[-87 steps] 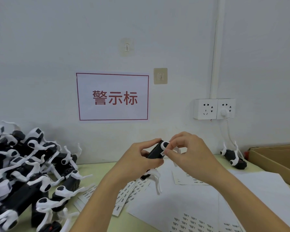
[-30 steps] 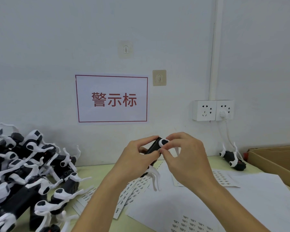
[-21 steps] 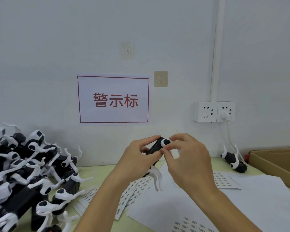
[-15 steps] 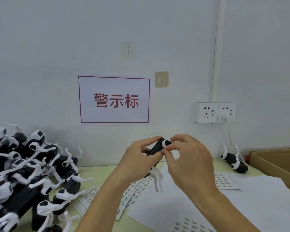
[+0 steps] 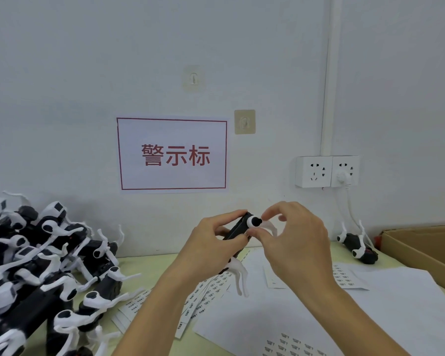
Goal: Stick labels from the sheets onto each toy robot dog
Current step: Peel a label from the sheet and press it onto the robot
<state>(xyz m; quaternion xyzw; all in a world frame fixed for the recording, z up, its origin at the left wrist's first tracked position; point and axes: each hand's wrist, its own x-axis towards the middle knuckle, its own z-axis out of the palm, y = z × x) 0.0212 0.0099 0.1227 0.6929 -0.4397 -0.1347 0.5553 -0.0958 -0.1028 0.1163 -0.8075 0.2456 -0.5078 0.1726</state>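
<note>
While left hand (image 5: 211,249) grasps small black-and-white plastic toy robot dog (image 5: 238,231) above worktop (image 5: 149,268), right hand (image 5: 290,242) pinches it near white leg. Probably light, stiff; thin legs fragile, so hold black body.

Pale green table (image 5: 149,265), heap of toy robot dogs (image 5: 41,273) at left edge, label sheets (image 5: 350,277) mid-table, cardboard box (image 5: 427,250) at right edge, lone dog (image 5: 357,246) by back edge.
</note>
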